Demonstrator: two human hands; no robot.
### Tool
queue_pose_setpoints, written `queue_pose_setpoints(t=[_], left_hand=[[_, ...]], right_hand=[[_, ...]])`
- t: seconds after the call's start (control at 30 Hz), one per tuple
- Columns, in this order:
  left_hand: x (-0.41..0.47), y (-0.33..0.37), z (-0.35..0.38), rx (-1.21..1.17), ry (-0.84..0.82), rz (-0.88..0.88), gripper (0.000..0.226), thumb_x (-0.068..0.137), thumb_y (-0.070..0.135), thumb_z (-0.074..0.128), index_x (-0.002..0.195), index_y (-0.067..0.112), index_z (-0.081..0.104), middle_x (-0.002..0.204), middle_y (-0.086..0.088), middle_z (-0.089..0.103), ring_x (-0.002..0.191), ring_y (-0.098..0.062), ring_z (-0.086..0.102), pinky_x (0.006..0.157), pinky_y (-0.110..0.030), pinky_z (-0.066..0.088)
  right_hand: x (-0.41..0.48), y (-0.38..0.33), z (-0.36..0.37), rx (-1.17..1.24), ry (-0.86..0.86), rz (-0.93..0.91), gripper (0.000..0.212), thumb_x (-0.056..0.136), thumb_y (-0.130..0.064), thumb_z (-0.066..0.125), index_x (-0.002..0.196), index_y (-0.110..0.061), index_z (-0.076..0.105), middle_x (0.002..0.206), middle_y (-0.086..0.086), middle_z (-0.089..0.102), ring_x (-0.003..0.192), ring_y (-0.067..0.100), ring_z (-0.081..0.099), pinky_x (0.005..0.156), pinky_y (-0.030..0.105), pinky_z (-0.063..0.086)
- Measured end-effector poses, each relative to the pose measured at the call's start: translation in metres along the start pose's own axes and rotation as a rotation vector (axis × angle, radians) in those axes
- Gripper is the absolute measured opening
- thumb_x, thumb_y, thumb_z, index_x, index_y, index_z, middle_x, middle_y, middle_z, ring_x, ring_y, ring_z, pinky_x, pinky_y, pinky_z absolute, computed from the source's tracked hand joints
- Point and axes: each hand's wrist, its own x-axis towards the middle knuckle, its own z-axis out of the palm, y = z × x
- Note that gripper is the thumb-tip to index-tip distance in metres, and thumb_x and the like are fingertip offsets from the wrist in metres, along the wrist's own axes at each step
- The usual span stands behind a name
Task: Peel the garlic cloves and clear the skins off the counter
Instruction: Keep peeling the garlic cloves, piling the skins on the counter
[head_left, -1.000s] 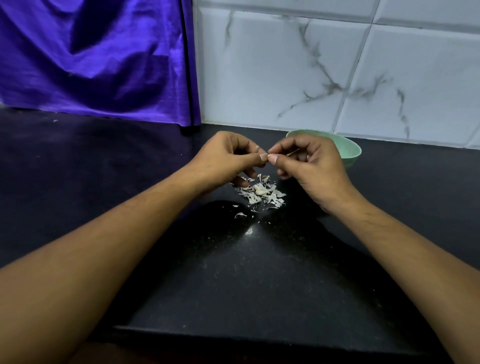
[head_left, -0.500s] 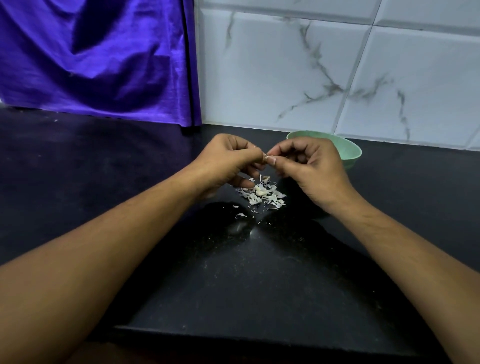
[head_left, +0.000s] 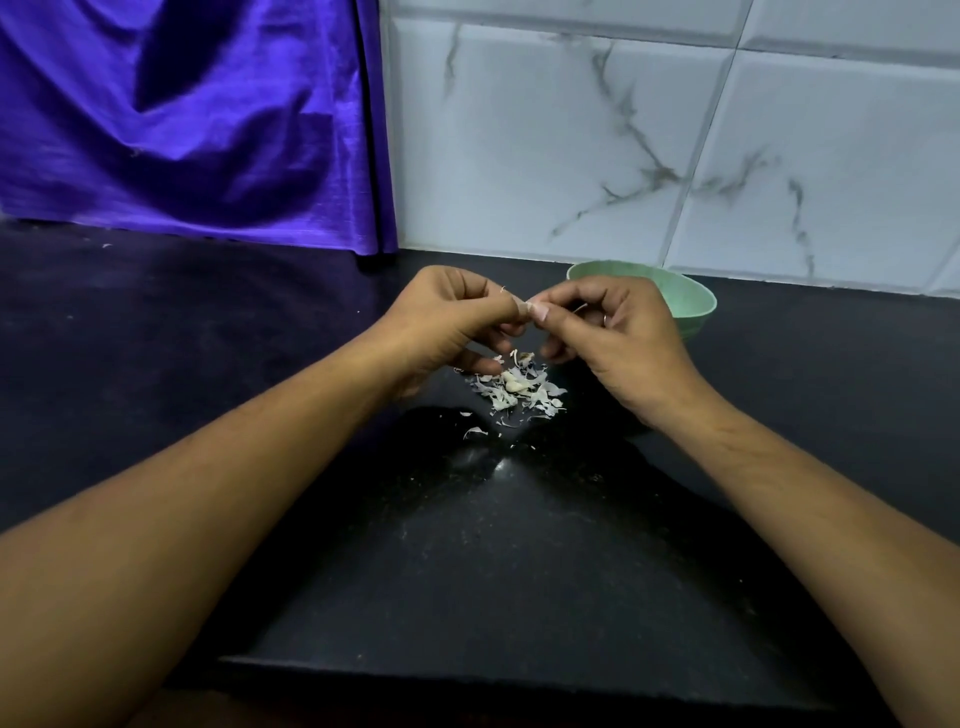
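While garlic skins (head_left: 519, 392) litter the black counter (head_left: 467, 571), marbled tiles (head_left: 519, 156) back it.

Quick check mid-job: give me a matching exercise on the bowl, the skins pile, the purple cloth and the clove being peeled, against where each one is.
Things:
1. green bowl
2. pile of skins
3. purple cloth
4. garlic clove

Places:
A. on the black counter, below both hands
B. pinched between the left hand and the right hand
C. hanging at the back left
D. behind the right hand, near the tiled wall

Pairs: 1-D, 2-A, 3-C, 4-B
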Motion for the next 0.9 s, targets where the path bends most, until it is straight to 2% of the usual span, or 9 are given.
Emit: queue_pose_setpoints(t=[0.13, 0.3, 0.47, 0.57, 0.73, 0.83, 0.9], left_hand=[[0.000, 0.001, -0.001, 0.062, -0.027, 0.040, 0.008, 0.094, 0.008, 0.070, 0.087, 0.004, 0.070, 0.076, -0.004, 0.069, 0.065, -0.012, 0.063, 0.054, -0.028, 0.058], [0.001, -0.009, 0.000, 0.278, -0.060, 0.109, 0.016, 0.095, 0.014, 0.070, 0.081, 0.007, 0.070, 0.069, -0.004, 0.067, 0.064, -0.014, 0.065, 0.061, -0.034, 0.060], [0.002, -0.009, -0.004, 0.485, -0.007, 0.185, 0.015, 0.094, 0.018, 0.063, 0.085, 0.009, 0.072, 0.080, -0.010, 0.074, 0.069, -0.028, 0.072, 0.063, -0.047, 0.063], [0.002, -0.007, -0.003, 0.533, 0.019, 0.192, 0.023, 0.096, 0.015, 0.050, 0.081, 0.006, 0.065, 0.075, -0.007, 0.069, 0.071, -0.033, 0.071, 0.061, -0.051, 0.061], [0.004, -0.009, -0.006, 0.626, 0.019, 0.232, 0.034, 0.102, 0.024, 0.051, 0.073, 0.011, 0.062, 0.068, -0.002, 0.066, 0.066, -0.028, 0.070, 0.062, -0.048, 0.060], [0.006, -0.010, -0.009, 0.713, 0.036, 0.280, 0.043, 0.103, 0.041, 0.059, 0.071, 0.013, 0.067, 0.066, -0.005, 0.070, 0.062, -0.021, 0.069, 0.065, -0.042, 0.058], [0.008, -0.012, -0.010, 0.758, 0.042, 0.299, 0.038, 0.098, 0.043, 0.065, 0.071, 0.016, 0.071, 0.066, -0.002, 0.071, 0.061, -0.015, 0.066, 0.065, -0.041, 0.057]], right_hand=[[-0.002, -0.002, 0.002, 0.134, 0.003, 0.087, 0.004, 0.091, -0.008, 0.076, 0.094, -0.007, 0.077, 0.081, 0.011, 0.074, 0.064, 0.021, 0.068, 0.071, 0.052, 0.060], [-0.004, -0.012, 0.006, 0.345, 0.019, 0.161, 0.004, 0.093, -0.005, 0.070, 0.092, -0.008, 0.068, 0.076, 0.008, 0.072, 0.059, 0.017, 0.064, 0.060, 0.033, 0.058], [-0.002, -0.017, 0.002, 0.418, 0.050, 0.214, 0.009, 0.098, -0.007, 0.062, 0.090, -0.008, 0.064, 0.077, 0.010, 0.069, 0.058, 0.019, 0.065, 0.059, 0.033, 0.059], [-0.002, -0.018, 0.002, 0.421, 0.059, 0.234, 0.017, 0.100, -0.006, 0.054, 0.086, -0.009, 0.062, 0.073, 0.011, 0.066, 0.055, 0.021, 0.064, 0.057, 0.035, 0.059], [-0.001, -0.016, 0.001, 0.430, 0.050, 0.261, 0.020, 0.104, -0.010, 0.048, 0.086, -0.011, 0.057, 0.071, 0.011, 0.062, 0.053, 0.023, 0.062, 0.057, 0.037, 0.058], [-0.001, -0.014, 0.001, 0.392, 0.035, 0.255, 0.016, 0.105, -0.016, 0.054, 0.092, -0.009, 0.058, 0.071, 0.009, 0.063, 0.055, 0.021, 0.062, 0.058, 0.037, 0.059], [-0.002, -0.015, 0.000, 0.362, 0.045, 0.221, 0.011, 0.102, -0.013, 0.061, 0.094, -0.007, 0.061, 0.073, 0.009, 0.066, 0.055, 0.019, 0.063, 0.057, 0.035, 0.060]])
